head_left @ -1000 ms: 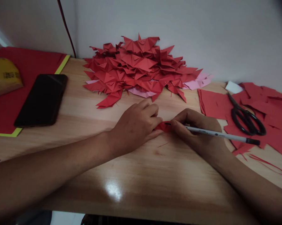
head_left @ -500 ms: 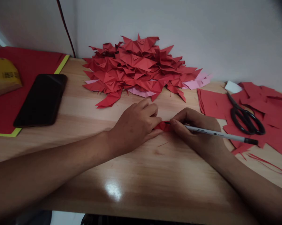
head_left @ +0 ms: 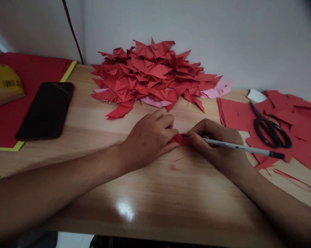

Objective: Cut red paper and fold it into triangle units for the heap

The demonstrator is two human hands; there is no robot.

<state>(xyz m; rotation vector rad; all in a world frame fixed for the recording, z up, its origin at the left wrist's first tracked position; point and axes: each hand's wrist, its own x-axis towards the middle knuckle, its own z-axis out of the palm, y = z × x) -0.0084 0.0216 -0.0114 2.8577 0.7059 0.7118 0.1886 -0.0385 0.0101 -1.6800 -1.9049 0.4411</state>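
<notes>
Between my hands, at the middle of the table, lies a small piece of folded red paper point(head_left: 181, 139), mostly covered by fingers. My left hand point(head_left: 154, 139) is closed on its left side, fingers bent and pressing it against the tabletop. A slim white pen point(head_left: 238, 147) with a black end is gripped in my right hand point(head_left: 212, 136); its dark tip touches the red paper. Just behind my hands rises a large heap of folded red paper shapes point(head_left: 150, 70), with a few pink ones among them.
Black-handled scissors point(head_left: 270, 132) rest on red paper pieces point(head_left: 302, 120) at the right, near thin red strips point(head_left: 297, 181). At the left, a black phone point(head_left: 45, 110) overlaps red sheets point(head_left: 41, 67) beside a yellow package point(head_left: 5, 84). A wall point(head_left: 209, 34) stands behind the table point(head_left: 171, 206).
Both hands, the pen and the red paper stay in nearly the same place. Only a very slight shift of the view shows.
</notes>
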